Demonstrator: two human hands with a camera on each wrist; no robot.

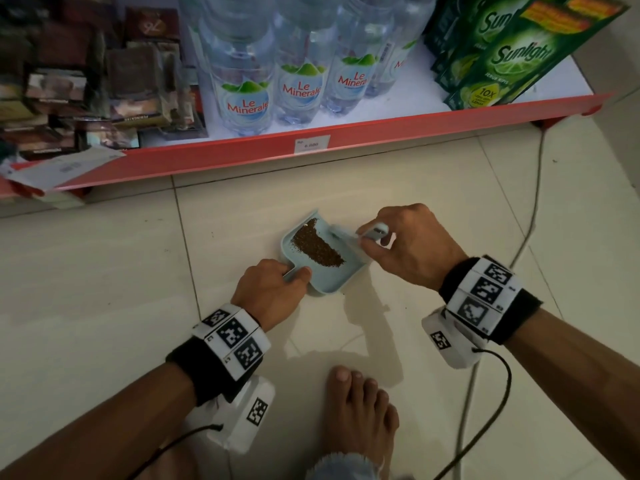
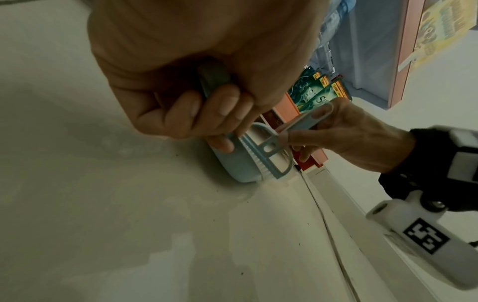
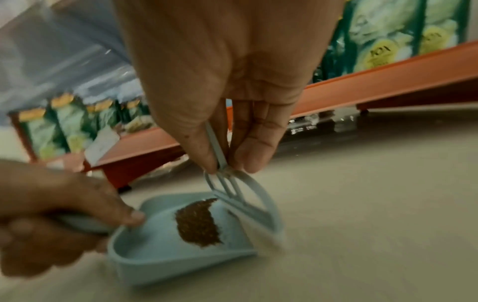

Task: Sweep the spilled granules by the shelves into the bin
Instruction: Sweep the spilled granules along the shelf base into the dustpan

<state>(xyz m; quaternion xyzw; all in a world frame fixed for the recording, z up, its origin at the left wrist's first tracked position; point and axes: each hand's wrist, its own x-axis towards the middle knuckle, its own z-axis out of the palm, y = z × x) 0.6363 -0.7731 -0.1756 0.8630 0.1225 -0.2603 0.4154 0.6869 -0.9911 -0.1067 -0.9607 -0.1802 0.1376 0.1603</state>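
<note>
A small light-blue dustpan [image 1: 329, 278] [image 3: 155, 251] [image 2: 234, 163] rests on the pale floor tiles in front of the red shelf. A band of brown granules [image 1: 317, 247] [image 3: 198, 223] lies inside it. My left hand [image 1: 273, 289] [image 2: 196, 102] grips the dustpan's handle. My right hand [image 1: 405, 244] [image 3: 227, 122] pinches the handle of a small light-blue brush [image 1: 346, 235] [image 3: 240, 202] [image 2: 269, 149], whose white bristles sit at the pan's open mouth on the right.
The red-edged bottom shelf [image 1: 311, 150] carries water bottles [image 1: 247, 88], green detergent packs [image 1: 502, 64] and dark boxes [image 1: 69, 98]. A white cable [image 1: 533, 216] runs over the floor at the right. My bare foot [image 1: 360, 410] is just behind the pan.
</note>
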